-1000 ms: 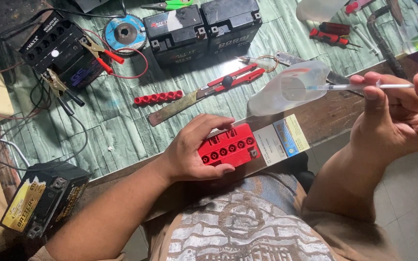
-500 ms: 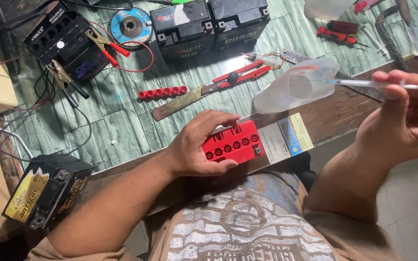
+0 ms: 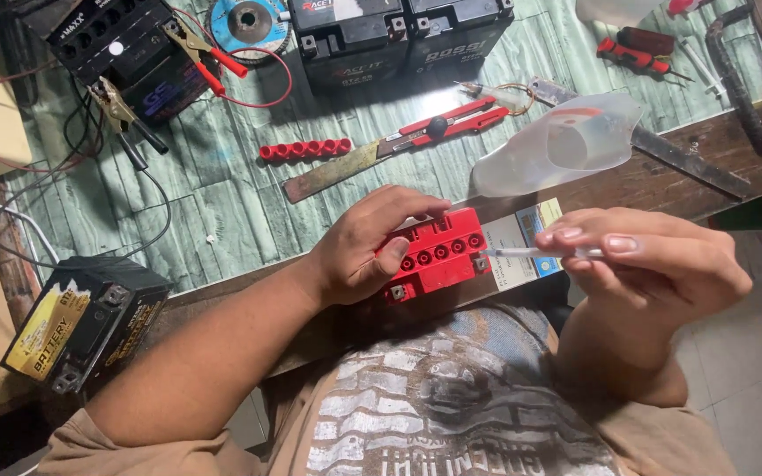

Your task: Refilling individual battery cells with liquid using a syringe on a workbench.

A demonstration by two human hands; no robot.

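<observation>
My left hand (image 3: 359, 256) clamps its fingers over the red-topped battery (image 3: 438, 256) at the desk (image 3: 222, 220) edge, against my lap. My right hand (image 3: 654, 264) pinches a thin clear syringe (image 3: 531, 253), tip just beside the battery's filler holes.

Red-topped battery (image 3: 438, 256), green wood-grain table cover (image 3: 222, 203), red cap strip (image 3: 306, 150)

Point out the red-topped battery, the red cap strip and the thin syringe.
red-topped battery (image 3: 438, 256), head view, red top face.
red cap strip (image 3: 306, 150), head view, middle of the strip.
thin syringe (image 3: 522, 253), head view, clear barrel.
</observation>
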